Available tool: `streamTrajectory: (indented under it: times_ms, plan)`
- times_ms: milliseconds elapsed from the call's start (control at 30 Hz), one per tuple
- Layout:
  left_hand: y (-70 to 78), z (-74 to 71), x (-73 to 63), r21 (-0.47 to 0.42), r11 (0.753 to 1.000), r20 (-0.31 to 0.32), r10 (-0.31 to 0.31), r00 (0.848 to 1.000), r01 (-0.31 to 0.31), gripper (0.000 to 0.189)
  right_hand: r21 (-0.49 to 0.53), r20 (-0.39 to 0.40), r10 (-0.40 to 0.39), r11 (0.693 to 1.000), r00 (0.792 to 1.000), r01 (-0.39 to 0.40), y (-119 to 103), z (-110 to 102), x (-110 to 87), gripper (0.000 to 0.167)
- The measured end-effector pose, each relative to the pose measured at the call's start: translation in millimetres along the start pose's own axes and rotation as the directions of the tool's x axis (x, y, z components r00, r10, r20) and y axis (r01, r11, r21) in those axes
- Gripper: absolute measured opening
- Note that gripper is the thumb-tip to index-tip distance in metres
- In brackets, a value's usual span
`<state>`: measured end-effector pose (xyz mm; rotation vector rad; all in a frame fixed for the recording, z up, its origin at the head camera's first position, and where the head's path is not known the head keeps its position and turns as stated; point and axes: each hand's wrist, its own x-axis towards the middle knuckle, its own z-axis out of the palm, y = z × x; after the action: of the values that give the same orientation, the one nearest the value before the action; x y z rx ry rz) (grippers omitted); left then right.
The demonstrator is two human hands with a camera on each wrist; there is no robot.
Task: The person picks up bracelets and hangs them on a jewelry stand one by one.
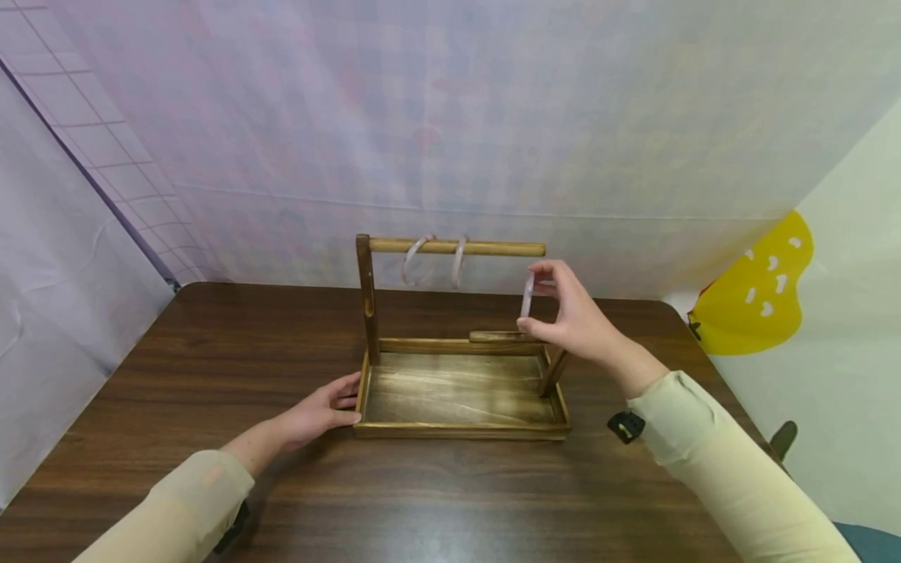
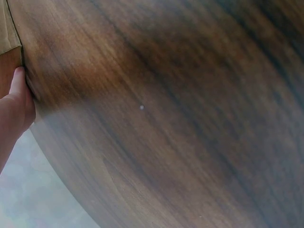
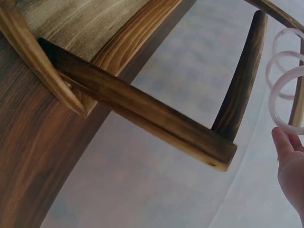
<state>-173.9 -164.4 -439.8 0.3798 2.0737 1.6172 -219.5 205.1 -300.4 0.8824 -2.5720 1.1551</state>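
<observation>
A wooden bangle stand [image 1: 461,431] has a shallow tray base, an upper bar [image 1: 493,249] on the left post and a lower bar [image 1: 486,337] on the right post. Two pale, pinkish-white bangles [image 1: 458,264] hang on the upper bar. My right hand [image 1: 573,313] pinches a third pale bangle [image 1: 527,295] upright between thumb and fingertips, just off that bar's free right end and above the lower bar. My left hand [image 1: 318,410] rests against the left side of the tray, its thumb by the front corner. In the left wrist view only part of that hand shows.
The stand is on a dark brown wood-grain table [image 1: 450,500]. A pale patterned curtain [image 1: 450,117] hangs behind the table's far edge. At the right, a yellow shape with white marks [image 1: 763,293] is against the pale wall.
</observation>
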Motion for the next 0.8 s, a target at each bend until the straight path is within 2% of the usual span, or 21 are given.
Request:
streamTrajectory:
  times_ms: [400,800]
  plan:
    - [0.2,0.0,-0.2,0.005,1.0,0.002,-0.002,1.0,0.002,0.075,-0.016,-0.05,0.051,0.999,0.997,-0.052,11,-9,-1.2,0.061]
    - [1.1,0.5,-0.4,0.003,1.0,-0.001,-0.008,1.0,0.008,0.075,0.019,-0.076,0.08,0.997,0.994,-0.079,14,-21,5.6,0.063]
